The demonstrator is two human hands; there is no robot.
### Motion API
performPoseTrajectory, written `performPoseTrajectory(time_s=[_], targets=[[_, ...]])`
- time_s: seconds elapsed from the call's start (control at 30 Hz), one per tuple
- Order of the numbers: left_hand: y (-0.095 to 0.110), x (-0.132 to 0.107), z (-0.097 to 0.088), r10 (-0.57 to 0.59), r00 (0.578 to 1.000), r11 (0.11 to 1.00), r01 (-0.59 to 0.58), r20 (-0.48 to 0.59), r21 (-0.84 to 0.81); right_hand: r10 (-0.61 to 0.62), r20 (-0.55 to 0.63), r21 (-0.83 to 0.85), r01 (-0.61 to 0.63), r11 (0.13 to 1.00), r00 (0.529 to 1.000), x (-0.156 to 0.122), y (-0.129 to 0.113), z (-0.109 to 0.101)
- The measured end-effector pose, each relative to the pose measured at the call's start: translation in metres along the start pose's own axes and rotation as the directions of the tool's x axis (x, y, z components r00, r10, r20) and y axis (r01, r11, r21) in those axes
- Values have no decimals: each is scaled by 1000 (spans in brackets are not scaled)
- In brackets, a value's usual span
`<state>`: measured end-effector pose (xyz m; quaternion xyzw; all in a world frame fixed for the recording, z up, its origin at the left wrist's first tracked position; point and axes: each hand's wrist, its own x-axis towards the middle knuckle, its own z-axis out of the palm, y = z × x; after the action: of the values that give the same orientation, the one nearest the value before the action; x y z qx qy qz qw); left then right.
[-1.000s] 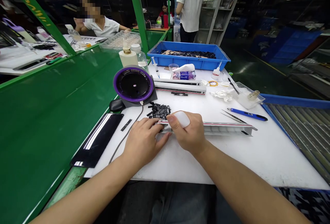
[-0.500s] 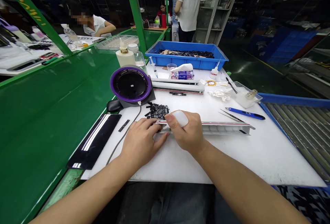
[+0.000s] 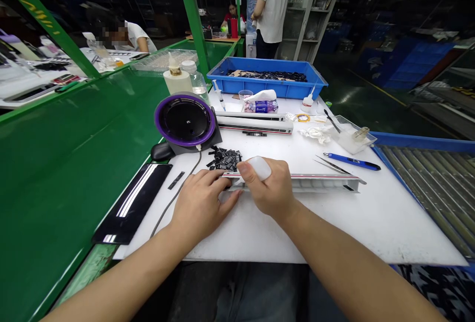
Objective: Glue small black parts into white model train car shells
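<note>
A white model train car body point(image 3: 322, 182) with a thin red stripe lies on its side on the white table, its hollow side facing me. My left hand point(image 3: 198, 206) grips its left end, fingers over the far edge and thumb at the near side. My right hand point(image 3: 272, 188) is closed around a small white plastic bottle point(image 3: 260, 167), held base up over the body's left part. The bottle's tip is hidden by my hand. Just behind my fingers lies a heap of small black parts point(image 3: 224, 159).
A purple-rimmed round fan point(image 3: 185, 120) stands at left, near a glossy black panel point(image 3: 131, 203). Two more train bodies point(image 3: 256, 124) lie behind. Tweezers point(image 3: 332, 165) and a blue pen-like tool point(image 3: 352, 161) lie at right. A blue bin point(image 3: 267, 84) stands at the back.
My hands, the bottle and the train body keep nearly the same position. The view has shifted slightly. A co-worker at the left back leans lower.
</note>
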<state>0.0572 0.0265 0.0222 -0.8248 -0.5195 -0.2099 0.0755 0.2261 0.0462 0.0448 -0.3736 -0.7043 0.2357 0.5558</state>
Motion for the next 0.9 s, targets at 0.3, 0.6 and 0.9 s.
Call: performPoseTrajectory(time_s=[0.3, 0.6, 0.9], targets=[[0, 0, 0, 4, 1000, 1000, -4, 13, 15, 4, 0, 0, -4, 1000, 1000, 0, -1, -2], [-1, 0, 1, 20, 1000, 1000, -19, -18, 22, 176, -108, 208, -151, 966, 978, 3, -4, -11], [-6, -2, 3, 92, 993, 995, -88, -78, 54, 469, -57, 757, -268, 596, 882, 47, 18, -124]])
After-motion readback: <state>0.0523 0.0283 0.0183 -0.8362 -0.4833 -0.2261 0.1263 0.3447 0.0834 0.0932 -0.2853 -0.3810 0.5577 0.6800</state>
